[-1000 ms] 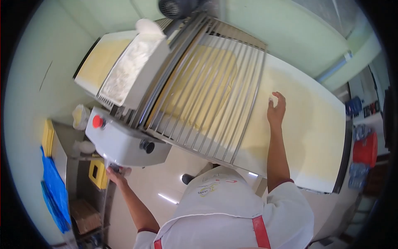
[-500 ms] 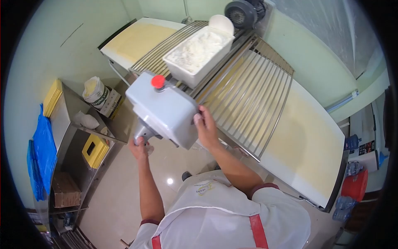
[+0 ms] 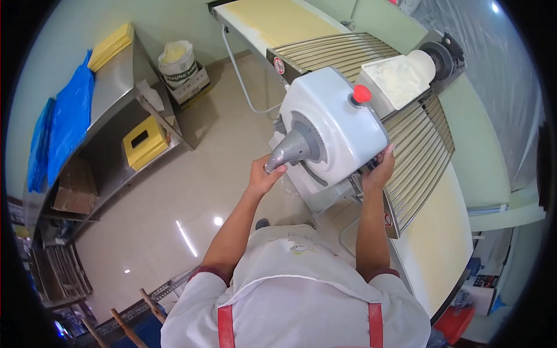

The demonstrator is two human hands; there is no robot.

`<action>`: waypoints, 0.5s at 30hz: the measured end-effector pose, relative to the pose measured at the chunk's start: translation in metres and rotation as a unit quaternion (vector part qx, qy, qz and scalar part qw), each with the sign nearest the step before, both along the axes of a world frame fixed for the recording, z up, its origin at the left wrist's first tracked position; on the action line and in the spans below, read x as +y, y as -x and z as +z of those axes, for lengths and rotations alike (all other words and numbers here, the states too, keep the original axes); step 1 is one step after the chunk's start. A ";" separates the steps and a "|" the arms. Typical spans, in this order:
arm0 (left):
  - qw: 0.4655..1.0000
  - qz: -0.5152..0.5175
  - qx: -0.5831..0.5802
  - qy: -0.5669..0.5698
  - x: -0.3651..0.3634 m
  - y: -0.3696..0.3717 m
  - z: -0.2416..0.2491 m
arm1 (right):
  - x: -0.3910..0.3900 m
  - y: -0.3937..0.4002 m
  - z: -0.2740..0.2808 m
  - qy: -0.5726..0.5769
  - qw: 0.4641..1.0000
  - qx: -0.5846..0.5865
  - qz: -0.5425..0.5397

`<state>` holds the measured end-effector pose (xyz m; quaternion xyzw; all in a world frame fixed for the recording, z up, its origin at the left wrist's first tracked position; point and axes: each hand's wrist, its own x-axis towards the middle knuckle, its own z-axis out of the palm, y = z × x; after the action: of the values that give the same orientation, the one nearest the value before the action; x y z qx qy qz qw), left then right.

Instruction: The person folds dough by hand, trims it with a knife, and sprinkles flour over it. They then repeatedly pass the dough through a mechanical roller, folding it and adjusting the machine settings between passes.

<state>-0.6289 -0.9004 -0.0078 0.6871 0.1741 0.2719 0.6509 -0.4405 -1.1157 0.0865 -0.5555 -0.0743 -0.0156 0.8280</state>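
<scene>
- Gray curved lever handle point(image 3: 293, 148): center of the frame, on the glossy white machine housing point(image 3: 339, 124).
- Left hand point(image 3: 264, 177): its grip is closed around the lever handle's tip.
- Right hand point(image 3: 380, 169): at the housing's lower right edge, fingers bent; partly hidden, so I cannot tell whether its grip is closed.
- 1 round red button point(image 3: 361, 94): upper right on the housing.
- White rectangular tub of white powder point(image 3: 394, 84): beyond the button, between 2 slatted metal guards point(image 3: 336, 52).
- Stacked yellow trays point(image 3: 145, 143): left of the frame, on a metal shelf point(image 3: 110, 95).

Left hand point(image 3: 263, 176) grips handle point(image 3: 290, 149) (grey) — right hand point(image 3: 379, 169) at housing point(image 3: 339, 124) edge.
</scene>
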 end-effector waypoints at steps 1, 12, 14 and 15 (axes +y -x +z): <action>1.000 0.007 0.010 -0.011 -0.001 -0.001 -0.001 | 0.001 0.002 0.001 -0.007 1.000 0.002 -0.001; 0.991 0.008 0.014 -0.136 0.014 -0.001 0.011 | 0.002 0.004 0.004 -0.015 1.000 -0.020 -0.015; 0.991 0.002 0.003 -0.131 0.014 0.000 0.012 | -0.003 0.000 -0.002 0.012 0.999 -0.029 -0.014; 0.991 0.006 0.002 -0.134 0.014 0.000 0.012 | -0.006 -0.003 -0.005 0.024 0.999 -0.035 -0.014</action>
<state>-0.6291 -0.8864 0.0045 0.7675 0.1416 0.2949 0.5512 -0.4375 -1.1213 0.0813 -0.5750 -0.0961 -0.0446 0.8112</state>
